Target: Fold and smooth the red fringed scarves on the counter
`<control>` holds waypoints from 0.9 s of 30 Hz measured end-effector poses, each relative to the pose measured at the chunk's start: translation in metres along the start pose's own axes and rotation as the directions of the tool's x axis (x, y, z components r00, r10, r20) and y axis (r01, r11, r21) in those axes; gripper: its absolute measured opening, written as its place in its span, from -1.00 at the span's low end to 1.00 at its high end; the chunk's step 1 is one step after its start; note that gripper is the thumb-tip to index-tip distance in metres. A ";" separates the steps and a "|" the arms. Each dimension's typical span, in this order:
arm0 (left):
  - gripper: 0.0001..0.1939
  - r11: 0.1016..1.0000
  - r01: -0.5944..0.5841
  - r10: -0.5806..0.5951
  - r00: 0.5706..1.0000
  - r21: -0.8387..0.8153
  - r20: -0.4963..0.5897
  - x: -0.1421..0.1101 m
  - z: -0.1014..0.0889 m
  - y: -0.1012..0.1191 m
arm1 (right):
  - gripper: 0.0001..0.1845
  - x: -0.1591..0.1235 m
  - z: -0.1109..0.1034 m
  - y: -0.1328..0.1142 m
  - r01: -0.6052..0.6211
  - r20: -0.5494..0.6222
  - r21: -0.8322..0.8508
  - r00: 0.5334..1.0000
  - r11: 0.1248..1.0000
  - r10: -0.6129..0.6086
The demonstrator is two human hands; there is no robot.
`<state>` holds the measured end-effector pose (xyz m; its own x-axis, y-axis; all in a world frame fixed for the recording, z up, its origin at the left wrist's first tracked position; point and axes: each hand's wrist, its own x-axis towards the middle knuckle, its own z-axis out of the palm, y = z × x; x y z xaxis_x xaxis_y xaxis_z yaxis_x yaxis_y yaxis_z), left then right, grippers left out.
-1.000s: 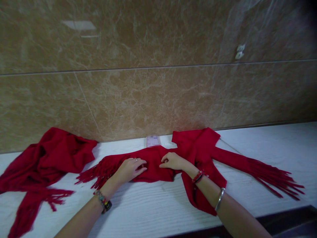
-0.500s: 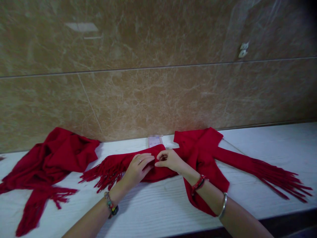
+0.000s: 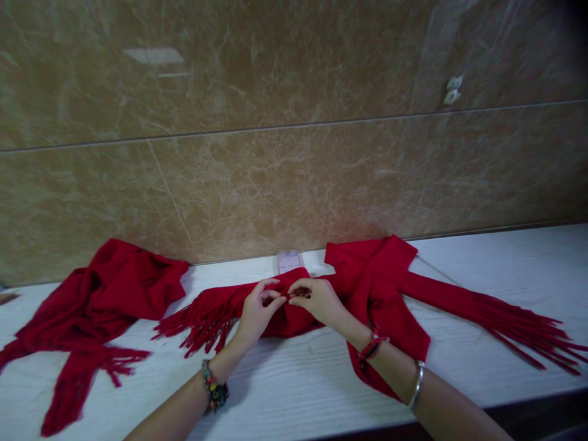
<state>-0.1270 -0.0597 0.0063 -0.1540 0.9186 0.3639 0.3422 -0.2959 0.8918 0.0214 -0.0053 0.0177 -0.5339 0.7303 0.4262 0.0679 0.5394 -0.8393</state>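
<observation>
One head-worn camera looks forward and down at the nearby hands (image 3: 258, 309), facing the wall (image 3: 294, 184)

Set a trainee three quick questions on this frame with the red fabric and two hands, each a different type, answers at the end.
1. True or false: the silver bangle and the red bracelet are both on the right arm.
2. Where does the crumpled red cloth lie? A) between the left hand and the right hand; B) to the left of both hands; C) to the right of both hands.
3. Fill in: the small pale card sits between the cloth at the fingertips and the ____.

Key: 1 true; 2 B; 3 wall.
</observation>
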 end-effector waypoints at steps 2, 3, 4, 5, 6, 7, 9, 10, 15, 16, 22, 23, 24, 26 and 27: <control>-0.69 1.000 0.010 -0.010 1.000 -0.003 -0.015 0.001 0.001 0.001 | -0.92 0.001 0.001 0.002 -0.041 -0.044 0.051 0.998 0.998 0.043; -0.70 1.000 0.001 -0.001 0.999 0.012 -0.033 0.001 0.000 0.001 | -0.90 0.003 0.000 0.004 -0.048 -0.067 0.071 0.996 0.996 0.052; -0.72 0.999 -0.011 0.013 0.998 0.033 -0.060 0.002 -0.002 0.001 | -0.88 0.006 -0.003 0.007 -0.045 -0.097 0.082 0.994 0.996 0.053; -0.74 0.998 -0.023 0.028 0.995 0.055 -0.095 0.004 -0.005 0.000 | -0.87 0.009 -0.008 0.011 -0.037 -0.140 0.084 0.989 0.996 0.048; -0.75 0.997 -0.034 0.044 0.990 0.073 -0.137 0.006 -0.010 -0.001 | -0.86 0.012 -0.015 0.015 -0.028 -0.199 0.077 0.979 0.997 0.043; -0.76 0.996 -0.042 0.057 0.981 0.084 -0.183 0.009 -0.016 -0.002 | -0.86 0.016 -0.025 0.020 -0.019 -0.272 0.064 0.962 0.998 0.036; -0.77 0.995 -0.052 0.075 0.956 0.088 -0.282 0.015 -0.030 -0.004 | -0.88 0.022 -0.050 0.032 -0.010 -0.459 0.026 0.888 1.000 0.021; -0.77 0.995 -0.055 0.080 0.941 0.085 -0.328 0.018 -0.038 -0.005 | -0.89 0.025 -0.064 0.038 -0.011 -0.562 -0.002 0.827 1.000 0.008; -0.77 0.997 -0.025 0.050 0.921 0.068 -0.386 0.025 -0.070 0.000 | -0.97 0.028 -0.123 0.060 -0.012 -0.814 -0.059 0.580 0.998 -0.041; -0.77 0.997 0.007 0.019 0.948 0.080 -0.317 0.025 -0.072 0.001 | -0.99 0.027 -0.128 0.061 -0.050 -0.781 -0.093 0.623 0.994 -0.042; -0.77 0.869 -0.021 0.008 1.000 0.495 0.029 0.015 -0.055 -0.004 | -0.82 0.022 -0.095 0.043 0.044 -0.347 -0.548 0.897 0.835 -0.275; -0.73 0.841 -0.059 0.063 0.998 0.537 0.011 0.013 -0.050 -0.006 | -0.77 0.021 -0.083 0.039 0.105 -0.262 -0.589 0.913 0.801 -0.313; -0.68 0.821 -0.086 0.109 0.994 0.564 -0.007 0.012 -0.045 -0.008 | -0.73 0.019 -0.071 0.035 0.152 -0.183 -0.620 0.926 0.770 -0.330; -0.61 0.811 -0.109 0.150 0.988 0.575 -0.023 0.010 -0.038 -0.011 | -0.62 0.016 -0.051 0.030 0.210 -0.042 -0.664 0.947 0.717 -0.317; -0.59 0.819 -0.112 0.142 0.990 0.563 -0.009 0.009 -0.036 -0.012 | -0.59 0.015 -0.042 0.028 0.227 0.015 -0.678 0.955 0.699 -0.296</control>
<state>-0.1657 -0.0573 0.0082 -0.1119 0.8652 0.4889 0.8196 -0.1978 0.5377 0.0510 0.0382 0.0152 -0.5422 0.5314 0.6509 0.4977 0.8272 -0.2607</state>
